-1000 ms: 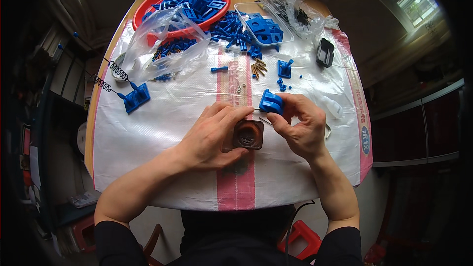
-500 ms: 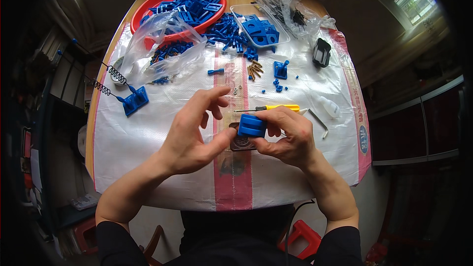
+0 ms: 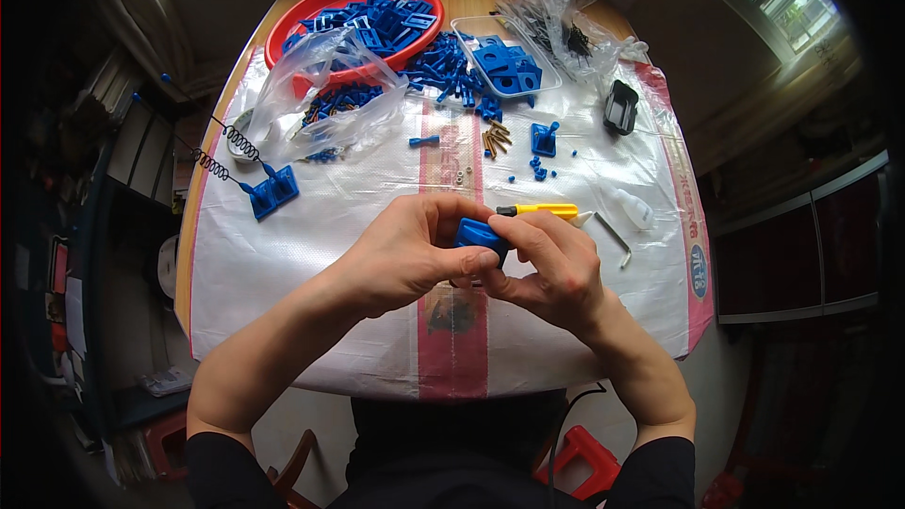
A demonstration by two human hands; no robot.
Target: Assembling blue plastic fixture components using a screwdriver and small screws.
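Observation:
A blue plastic block (image 3: 478, 236) is held between my two hands above the middle of the table. My left hand (image 3: 415, 250) grips its left side, thumb in front and fingers behind. My right hand (image 3: 556, 259) pinches its right side between thumb and fingers. Fingers cover much of the block, and the dark piece below it is almost wholly hidden. Just behind my right hand lies a screwdriver with a yellow handle (image 3: 550, 210); its shaft is partly covered. A hex key (image 3: 613, 238) rests to the right, beside a small translucent bottle (image 3: 632, 208).
At the back stand a red basin (image 3: 275, 35) of blue parts, a clear tray (image 3: 556, 85) of blue plates and plastic bags (image 3: 269, 108). Brass pins (image 3: 496, 139), a blue holder (image 3: 544, 139) and a black box (image 3: 620, 106) lie nearer. Blue plates with coiled antennas (image 3: 273, 191) sit left.
My left hand has moved right and closed on the blue block, which has tilted. The view has shifted slightly.

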